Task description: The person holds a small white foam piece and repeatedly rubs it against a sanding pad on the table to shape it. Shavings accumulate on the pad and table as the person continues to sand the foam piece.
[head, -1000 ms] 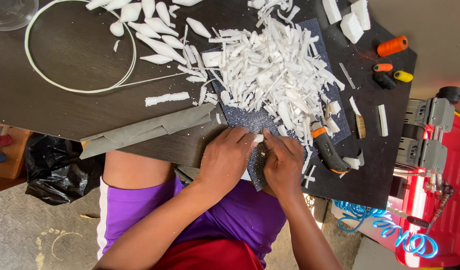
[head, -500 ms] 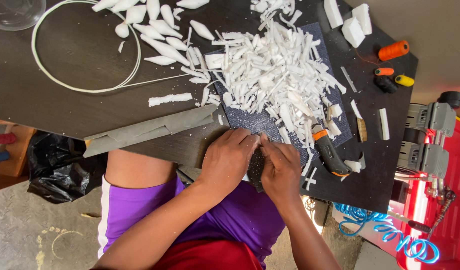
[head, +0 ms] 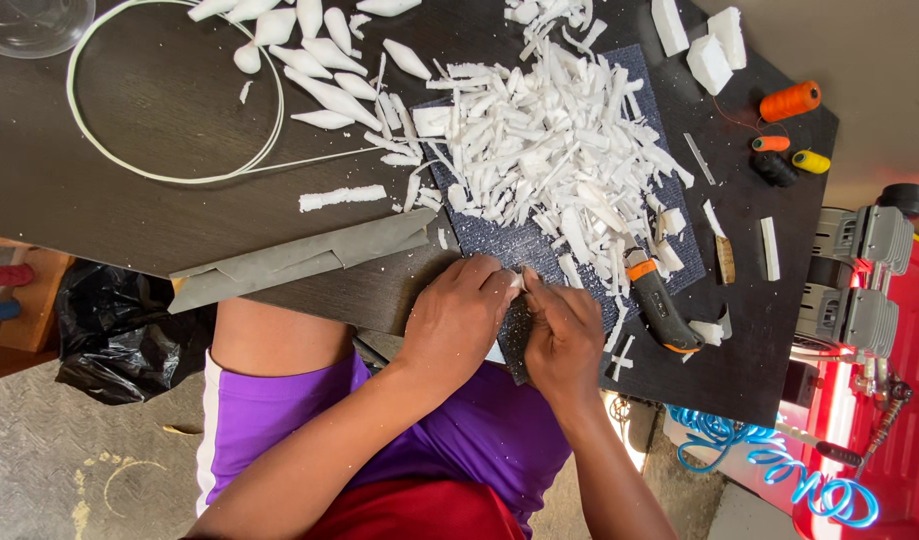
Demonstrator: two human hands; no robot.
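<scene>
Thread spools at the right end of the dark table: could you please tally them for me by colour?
Orange thread spools: 2, one large and one small
Yellow thread spool: 1
Black thread spool: 1
Total: 4

Between the left hand (head: pixel 458 318) and the right hand (head: pixel 563 335) only a sliver of a small white piece (head: pixel 519 282) shows at their fingertips; its shape cannot be told, nor how each hand grips it. At eleven o'clock the clear bowl (head: pixel 25 22) is cut by the top edge. The dark mat (head: pixel 525 245) lies largely buried under white shavings (head: pixel 555 150). At four o'clock the blue coiled hose (head: pixel 770 470) runs off the bottom edge
</scene>
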